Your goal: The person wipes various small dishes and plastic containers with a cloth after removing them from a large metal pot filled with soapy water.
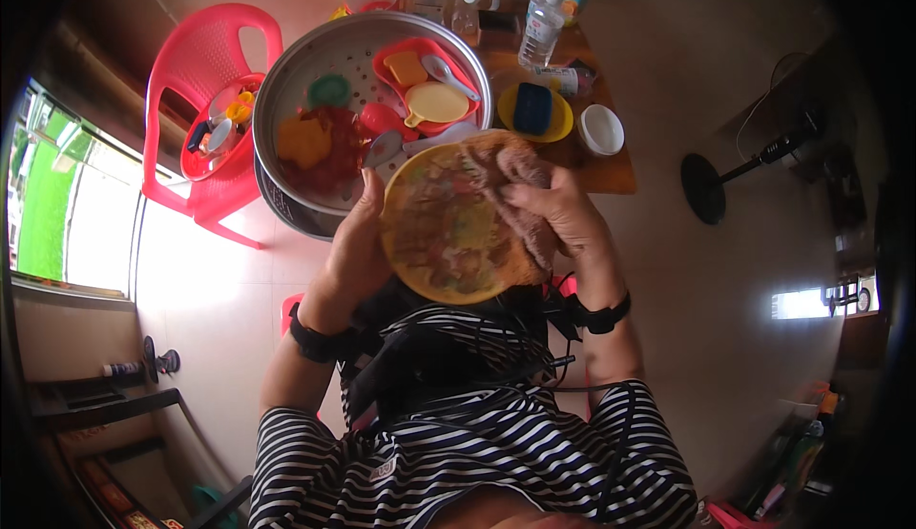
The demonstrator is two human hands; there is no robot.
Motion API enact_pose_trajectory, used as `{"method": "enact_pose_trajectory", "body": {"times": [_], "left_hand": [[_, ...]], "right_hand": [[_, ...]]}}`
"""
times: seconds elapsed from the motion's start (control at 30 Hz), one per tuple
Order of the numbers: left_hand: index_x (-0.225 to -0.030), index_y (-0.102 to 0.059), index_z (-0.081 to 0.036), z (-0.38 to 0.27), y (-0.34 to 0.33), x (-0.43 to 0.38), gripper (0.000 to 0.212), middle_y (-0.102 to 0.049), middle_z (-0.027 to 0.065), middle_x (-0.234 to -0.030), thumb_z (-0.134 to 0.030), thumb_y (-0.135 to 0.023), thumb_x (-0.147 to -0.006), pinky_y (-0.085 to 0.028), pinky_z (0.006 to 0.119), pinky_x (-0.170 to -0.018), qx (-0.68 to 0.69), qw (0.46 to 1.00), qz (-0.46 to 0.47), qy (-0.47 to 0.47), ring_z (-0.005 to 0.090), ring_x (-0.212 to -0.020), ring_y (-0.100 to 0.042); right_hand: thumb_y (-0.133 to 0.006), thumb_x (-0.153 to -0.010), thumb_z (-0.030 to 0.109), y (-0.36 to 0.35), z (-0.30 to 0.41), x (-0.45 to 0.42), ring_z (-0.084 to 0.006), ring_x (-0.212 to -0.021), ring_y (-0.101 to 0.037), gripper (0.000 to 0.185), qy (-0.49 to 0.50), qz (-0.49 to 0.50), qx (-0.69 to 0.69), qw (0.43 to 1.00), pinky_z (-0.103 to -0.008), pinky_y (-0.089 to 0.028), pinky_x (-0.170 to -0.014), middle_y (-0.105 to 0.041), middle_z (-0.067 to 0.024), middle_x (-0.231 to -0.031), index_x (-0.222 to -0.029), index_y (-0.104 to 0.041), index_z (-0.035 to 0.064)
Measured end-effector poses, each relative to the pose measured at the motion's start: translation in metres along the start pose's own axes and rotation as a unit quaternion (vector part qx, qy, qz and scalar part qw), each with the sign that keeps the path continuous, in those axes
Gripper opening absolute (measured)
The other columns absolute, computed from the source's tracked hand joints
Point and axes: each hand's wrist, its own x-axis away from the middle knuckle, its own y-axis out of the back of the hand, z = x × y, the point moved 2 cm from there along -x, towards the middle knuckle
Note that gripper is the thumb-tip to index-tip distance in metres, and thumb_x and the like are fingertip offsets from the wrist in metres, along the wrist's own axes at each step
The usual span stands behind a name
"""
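A round yellow plate (447,228) with a blurred pattern is held up in front of me. My left hand (358,232) grips its left rim, thumb up. At its right edge my right hand (554,207) holds a brown and orange cloth (512,171) against the plate. Just beyond stands a large round metal basin (268,135). Inside it lie a red tray (386,57) bearing an orange piece, a grey spoon (447,75) and a pale yellow dish (436,103), along with a green piece (329,90) and an orange piece (304,141) at the left.
A wooden table (608,171) carries a plastic water bottle (542,28), a white bowl (601,130) and a dark blue sponge (533,108) on a yellow dish (564,125). On a pink plastic chair (161,114) sits a red basin (189,164) of small items. A black stand (703,189) is at the right.
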Motion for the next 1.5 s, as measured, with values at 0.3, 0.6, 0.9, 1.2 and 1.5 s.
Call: {"method": "enact_pose_trajectory", "body": {"times": [0.3,0.6,0.9,1.2,1.5], "left_hand": [[-0.132,-0.053,0.004,-0.031,0.003,0.007,0.044,-0.064,0.0146,-0.119,-0.029,-0.051,-0.104,-0.053,0.035,-0.094,-0.289,0.952,-0.039,0.088,0.0243,-0.109,-0.065],[-0.127,-0.056,0.002,-0.06,0.014,0.008,0.037,-0.065,0.0155,-0.116,-0.024,-0.052,-0.102,-0.054,0.037,-0.093,-0.304,0.948,-0.072,0.056,0.0253,-0.103,-0.067],[-0.124,-0.058,0.003,-0.102,0.035,0.016,0.031,-0.067,0.0123,-0.108,-0.017,-0.054,-0.101,-0.056,0.031,-0.087,-0.371,0.919,-0.135,-0.02,0.0203,-0.096,-0.069],[-0.118,-0.062,-0.003,-0.163,0.065,-0.052,0.024,-0.068,0.0069,-0.104,-0.015,-0.059,-0.098,-0.056,0.028,-0.078,-0.758,0.628,-0.025,-0.175,0.0142,-0.093,-0.068],[-0.107,-0.066,0.002,-0.166,0.05,-0.127,0.027,-0.07,0.017,-0.097,-0.014,-0.058,-0.087,-0.055,0.034,-0.079,-0.838,0.541,0.004,-0.071,0.0311,-0.081,-0.068]], "right_hand": [[-0.071,-0.086,0.014,0.104,0.014,-0.042,-0.0168,-0.103,-0.066,0.037,0.198,-0.32,-0.051,0.925,-0.0306,-0.051,-0.089,-0.066,-0.012,-0.119,-0.116,-0.065,-0.0075],[-0.068,-0.091,0.013,0.141,0.023,-0.163,-0.016,-0.097,-0.064,0.031,0.299,-0.361,0.132,0.873,-0.0294,-0.05,-0.083,-0.066,-0.0109,-0.11,-0.113,-0.062,-0.0093],[-0.076,-0.085,0.026,0.116,0.014,-0.207,-0.018,-0.1,-0.063,0.044,0.127,-0.403,0.283,0.861,-0.0313,-0.049,-0.085,-0.068,-0.0118,-0.108,-0.111,-0.065,-0.0077],[-0.075,-0.081,0.038,0.139,-0.003,-0.189,-0.0295,-0.088,-0.067,0.052,0.164,-0.342,0.281,0.882,-0.0389,-0.05,-0.077,-0.069,-0.0223,-0.096,-0.1,-0.065,-0.0095],[-0.074,-0.087,0.023,0.121,0.025,-0.15,-0.0156,-0.088,-0.062,0.033,0.173,-0.374,0.428,0.805,-0.0296,-0.049,-0.08,-0.07,-0.01,-0.097,-0.105,-0.068,-0.005]]}}
